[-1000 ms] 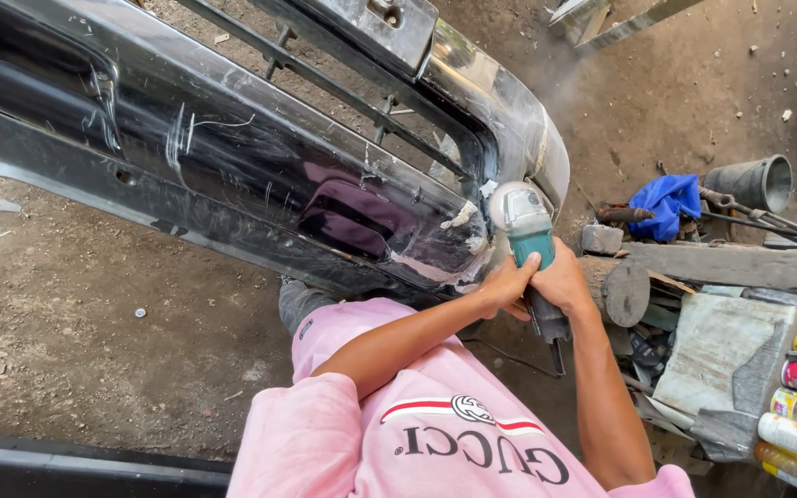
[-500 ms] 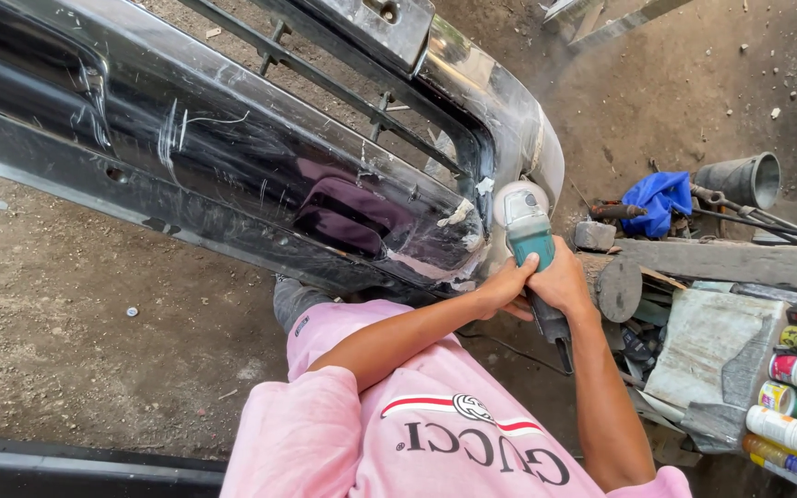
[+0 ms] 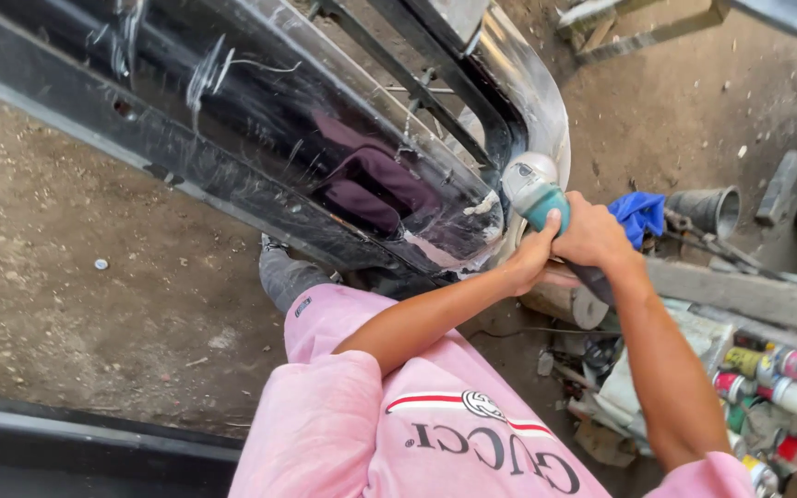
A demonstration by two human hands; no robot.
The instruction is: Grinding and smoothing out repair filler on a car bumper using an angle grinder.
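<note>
Both sets of fingers are wrapped around a teal grinder: the left hand grips from below at 7 o'clock, the right hand clasps the body at 4 o'clock. The grinder's head presses the scratched black bumper at its curved end. A blue rag lies at 3 o'clock; spray cans lie further out at 5 o'clock.

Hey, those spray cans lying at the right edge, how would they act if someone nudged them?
The spray cans lie on their sides, so a nudge would probably roll them. They sit crowded among clutter, which would likely stop them soon. Their smooth round bodies look a bit slippery to grasp.
</note>
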